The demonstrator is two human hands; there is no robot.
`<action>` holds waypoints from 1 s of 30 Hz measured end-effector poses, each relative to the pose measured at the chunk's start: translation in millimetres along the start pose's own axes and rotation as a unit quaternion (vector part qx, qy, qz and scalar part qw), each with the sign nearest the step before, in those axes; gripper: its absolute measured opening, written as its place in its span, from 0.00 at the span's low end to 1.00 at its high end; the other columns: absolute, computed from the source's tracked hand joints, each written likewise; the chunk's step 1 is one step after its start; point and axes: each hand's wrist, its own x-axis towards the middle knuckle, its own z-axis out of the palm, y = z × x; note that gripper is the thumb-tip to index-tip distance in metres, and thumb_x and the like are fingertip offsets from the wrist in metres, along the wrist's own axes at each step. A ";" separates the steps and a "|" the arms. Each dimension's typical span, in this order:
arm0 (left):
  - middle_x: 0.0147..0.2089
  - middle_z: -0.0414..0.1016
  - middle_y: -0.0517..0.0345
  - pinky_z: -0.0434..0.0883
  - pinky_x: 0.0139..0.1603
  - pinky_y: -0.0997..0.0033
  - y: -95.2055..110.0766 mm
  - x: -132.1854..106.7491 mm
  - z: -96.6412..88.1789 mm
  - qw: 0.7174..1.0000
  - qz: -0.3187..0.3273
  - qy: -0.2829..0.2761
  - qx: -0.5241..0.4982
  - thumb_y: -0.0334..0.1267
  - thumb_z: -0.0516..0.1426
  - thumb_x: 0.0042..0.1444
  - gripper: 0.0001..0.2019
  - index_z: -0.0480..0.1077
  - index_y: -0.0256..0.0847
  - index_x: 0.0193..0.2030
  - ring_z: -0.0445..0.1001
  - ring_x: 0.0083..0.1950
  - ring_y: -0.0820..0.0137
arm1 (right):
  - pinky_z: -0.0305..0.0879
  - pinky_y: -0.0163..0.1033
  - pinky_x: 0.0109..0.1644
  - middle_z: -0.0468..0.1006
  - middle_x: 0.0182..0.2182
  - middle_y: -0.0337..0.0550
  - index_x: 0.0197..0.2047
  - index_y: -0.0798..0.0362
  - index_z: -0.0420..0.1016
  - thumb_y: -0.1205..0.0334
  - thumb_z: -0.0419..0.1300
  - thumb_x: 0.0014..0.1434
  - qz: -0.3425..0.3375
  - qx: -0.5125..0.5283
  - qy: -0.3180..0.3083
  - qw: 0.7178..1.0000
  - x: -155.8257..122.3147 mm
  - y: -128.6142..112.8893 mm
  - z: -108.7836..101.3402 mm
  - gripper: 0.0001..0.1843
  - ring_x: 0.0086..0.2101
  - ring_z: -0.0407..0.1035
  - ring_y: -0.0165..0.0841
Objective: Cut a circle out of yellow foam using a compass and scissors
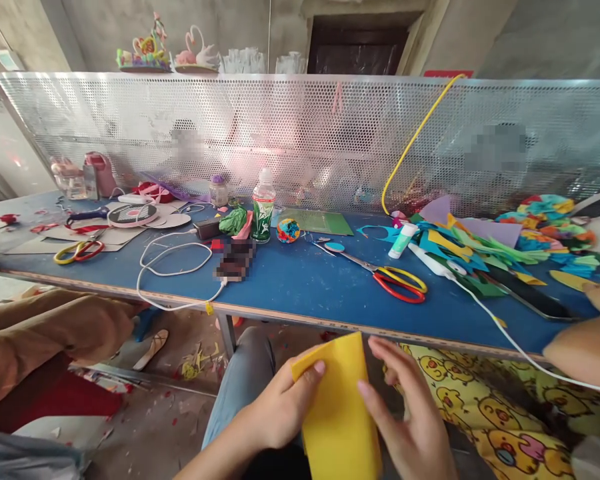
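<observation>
Above my lap, in the lower middle of the head view, is a folded yellow sheet (337,413) that looks like paper or thin felt. My left hand (293,400) grips its upper left side, thumb on the front face and the other fingers hidden behind. On the opposite side my right hand (407,407) has its fingers apart and bent, with the thumb tip at the sheet's right edge. Scissors with red and yellow handles (400,283) lie on the blue table (290,293) beyond my hands. A glue stick (403,241) is near them.
Right of the scissors are a pile of coloured paper pieces (455,243), a black phone (530,293) and a white cable (500,323). A bottle (263,210) stands mid-table before a perforated metal panel (300,133). Other people's arms and legs are at both sides.
</observation>
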 end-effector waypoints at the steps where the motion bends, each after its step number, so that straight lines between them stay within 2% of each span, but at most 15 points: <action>1: 0.42 0.76 0.52 0.67 0.43 0.68 1.4 -2.2 -1.2 0.999 -0.001 -0.028 0.022 0.52 0.50 0.57 0.24 0.67 0.40 0.55 0.72 0.41 0.63 | 0.69 0.40 0.43 0.71 0.50 0.49 0.51 0.49 0.68 0.52 0.55 0.55 0.058 0.050 -0.013 0.997 5.1 -1.7 -2.0 0.21 0.47 0.68 0.40; 4: 0.41 0.75 0.53 0.66 0.41 0.71 6.5 -6.8 -2.8 0.992 0.008 -0.086 0.091 0.50 0.48 0.59 0.22 0.67 0.41 0.54 0.71 0.40 0.66 | 0.69 0.34 0.38 0.77 0.39 0.47 0.39 0.51 0.75 0.49 0.56 0.54 0.165 0.189 -0.082 0.965 15.0 -6.9 -2.3 0.17 0.39 0.72 0.37; 7: 0.40 0.75 0.54 0.65 0.38 0.73 9.7 -8.3 -3.0 0.987 0.010 -0.100 0.126 0.50 0.48 0.59 0.22 0.69 0.40 0.52 0.70 0.37 0.67 | 0.67 0.32 0.35 0.77 0.32 0.45 0.28 0.52 0.77 0.50 0.61 0.48 0.185 0.212 -0.072 0.957 16.4 -10.8 1.0 0.13 0.34 0.72 0.35; 11: 0.41 0.75 0.54 0.64 0.37 0.74 10.2 -8.1 -4.6 0.984 -0.003 -0.131 0.117 0.52 0.47 0.58 0.23 0.69 0.40 0.52 0.70 0.36 0.67 | 0.66 0.32 0.34 0.77 0.31 0.45 0.26 0.52 0.76 0.50 0.62 0.46 0.197 0.219 -0.053 0.954 13.7 -12.6 2.9 0.13 0.32 0.71 0.35; 15: 0.44 0.74 0.53 0.65 0.40 0.71 9.0 -8.7 -7.0 0.982 -0.002 -0.158 0.103 0.50 0.47 0.59 0.22 0.67 0.42 0.54 0.71 0.40 0.65 | 0.65 0.32 0.31 0.76 0.30 0.44 0.25 0.52 0.75 0.50 0.62 0.46 0.202 0.206 -0.056 0.956 12.9 -12.6 2.2 0.13 0.31 0.69 0.34; 21: 0.46 0.73 0.52 0.66 0.42 0.69 3.8 -9.6 -8.0 0.979 -0.007 -0.173 0.109 0.47 0.46 0.60 0.21 0.64 0.43 0.57 0.71 0.43 0.63 | 0.65 0.31 0.30 0.76 0.29 0.43 0.25 0.52 0.75 0.50 0.62 0.47 0.197 0.183 -0.057 0.961 11.0 -10.7 2.0 0.13 0.30 0.70 0.33; 26: 0.45 0.75 0.52 0.67 0.42 0.72 3.0 -7.0 -3.4 0.969 0.051 -0.147 0.195 0.45 0.45 0.62 0.20 0.66 0.39 0.55 0.72 0.43 0.65 | 0.67 0.33 0.34 0.76 0.29 0.44 0.25 0.52 0.75 0.52 0.61 0.49 0.156 0.152 -0.025 0.976 5.6 -7.6 -1.7 0.12 0.31 0.70 0.34; 30: 0.47 0.75 0.52 0.67 0.45 0.74 3.1 -3.2 -1.5 0.962 0.113 -0.064 0.240 0.44 0.50 0.60 0.18 0.70 0.39 0.51 0.73 0.45 0.66 | 0.66 0.33 0.36 0.76 0.29 0.42 0.25 0.51 0.75 0.55 0.62 0.49 0.124 0.116 0.033 0.985 1.0 -6.1 -9.8 0.09 0.32 0.70 0.34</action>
